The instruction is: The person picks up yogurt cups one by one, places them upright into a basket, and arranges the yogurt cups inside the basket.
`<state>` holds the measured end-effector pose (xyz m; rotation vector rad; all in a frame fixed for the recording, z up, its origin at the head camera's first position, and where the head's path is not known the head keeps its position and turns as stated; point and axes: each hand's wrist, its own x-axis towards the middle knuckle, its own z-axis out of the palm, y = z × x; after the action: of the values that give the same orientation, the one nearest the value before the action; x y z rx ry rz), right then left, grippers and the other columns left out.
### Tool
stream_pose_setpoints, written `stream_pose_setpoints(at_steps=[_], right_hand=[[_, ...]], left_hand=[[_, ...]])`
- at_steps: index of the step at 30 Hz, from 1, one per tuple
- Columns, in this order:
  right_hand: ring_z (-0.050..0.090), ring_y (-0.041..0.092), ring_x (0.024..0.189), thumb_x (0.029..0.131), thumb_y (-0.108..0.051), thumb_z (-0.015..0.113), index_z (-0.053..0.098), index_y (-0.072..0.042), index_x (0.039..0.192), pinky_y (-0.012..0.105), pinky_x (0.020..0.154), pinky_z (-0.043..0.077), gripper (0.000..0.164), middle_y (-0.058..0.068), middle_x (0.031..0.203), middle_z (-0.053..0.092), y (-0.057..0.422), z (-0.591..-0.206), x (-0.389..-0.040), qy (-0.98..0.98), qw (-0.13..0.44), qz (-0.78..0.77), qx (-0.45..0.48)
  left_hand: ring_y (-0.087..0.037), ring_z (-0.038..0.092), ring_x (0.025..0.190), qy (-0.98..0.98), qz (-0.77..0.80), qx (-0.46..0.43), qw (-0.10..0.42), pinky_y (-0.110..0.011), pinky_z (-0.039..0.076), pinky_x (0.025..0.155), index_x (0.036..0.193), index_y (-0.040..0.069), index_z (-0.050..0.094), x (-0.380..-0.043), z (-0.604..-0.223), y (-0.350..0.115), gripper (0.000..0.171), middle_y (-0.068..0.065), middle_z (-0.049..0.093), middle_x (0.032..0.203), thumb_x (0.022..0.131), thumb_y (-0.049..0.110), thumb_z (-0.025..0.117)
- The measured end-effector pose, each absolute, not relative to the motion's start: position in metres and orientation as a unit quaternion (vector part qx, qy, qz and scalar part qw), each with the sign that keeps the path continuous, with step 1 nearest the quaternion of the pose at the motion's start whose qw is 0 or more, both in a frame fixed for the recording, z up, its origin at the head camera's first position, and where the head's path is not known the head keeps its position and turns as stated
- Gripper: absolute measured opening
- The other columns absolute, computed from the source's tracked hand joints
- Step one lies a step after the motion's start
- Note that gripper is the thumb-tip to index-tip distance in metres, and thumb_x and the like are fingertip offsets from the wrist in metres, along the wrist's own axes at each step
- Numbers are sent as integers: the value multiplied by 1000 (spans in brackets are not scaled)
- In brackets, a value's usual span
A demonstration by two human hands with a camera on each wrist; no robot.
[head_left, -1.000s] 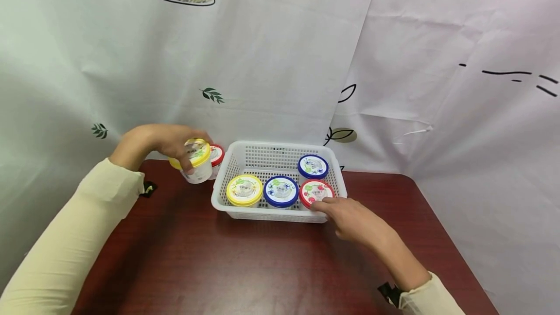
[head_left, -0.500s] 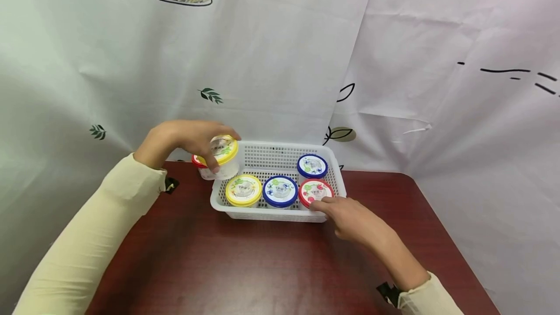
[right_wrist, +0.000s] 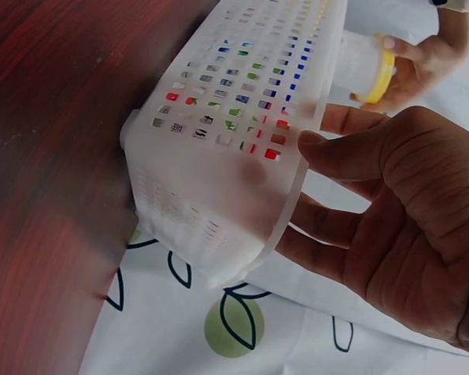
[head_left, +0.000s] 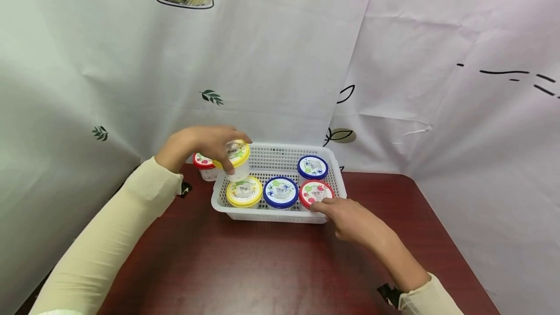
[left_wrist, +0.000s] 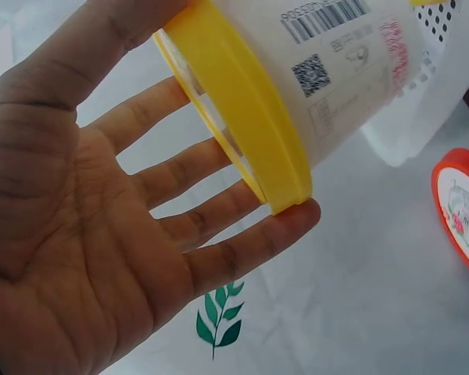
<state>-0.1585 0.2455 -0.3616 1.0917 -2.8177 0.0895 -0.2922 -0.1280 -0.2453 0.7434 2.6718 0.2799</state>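
Observation:
My left hand (head_left: 205, 145) grips a clear plastic cup with a yellow lid (head_left: 238, 153) from above. In the left wrist view, thumb and fingertips span the lid of this tilted cup (left_wrist: 336, 70). It hangs over the back left part of a white plastic basket (head_left: 280, 215). In the basket's front row stand a yellow-lidded cup (head_left: 244, 191), a blue-lidded cup (head_left: 280, 192) and a red-lidded cup (head_left: 316, 191). A second blue-lidded cup (head_left: 312, 166) stands at the back right. My right hand (head_left: 356, 222) pinches the basket's front right rim, thumb outside, fingers inside.
Another red-lidded cup (head_left: 205, 165) stands on the dark red table (head_left: 271, 266), just left of the basket and partly behind the held cup. A printed white cloth (head_left: 271, 62) hangs close behind the basket.
My left hand has carried the yellow-lidded cup rightward, from left of the basket to over its back left part. The red-lidded cup outside shows more now. My right hand stays at the rim.

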Motion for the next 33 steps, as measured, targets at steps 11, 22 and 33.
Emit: stream_pose_setpoints(at_steps=[11,22,33], right_hand=[[72,19,86,90,11,73,74,-22,125,41,76,61,47,0,104,77,246,-364,-159,-930,61,29,361],[71,19,86,91,10,74,74,-21,124,40,76,61,45,-1,102,77,245,-362,-159,-929,64,28,364],[70,19,85,89,11,75,74,-21,124,40,77,61,47,-1,102,77,245,-363,-159,-927,67,27,369]], left_hand=[[-40,55,143,942,116,265,173,-68,50,120,167,23,53,-309,-256,-117,93,-18,51,167,86,32,97],[-40,56,144,946,106,266,152,-66,47,123,169,20,50,-320,-270,-109,97,-20,53,167,86,37,96],[-47,45,159,955,99,249,127,-72,42,126,173,20,46,-316,-279,-88,95,-22,44,175,93,41,91]])
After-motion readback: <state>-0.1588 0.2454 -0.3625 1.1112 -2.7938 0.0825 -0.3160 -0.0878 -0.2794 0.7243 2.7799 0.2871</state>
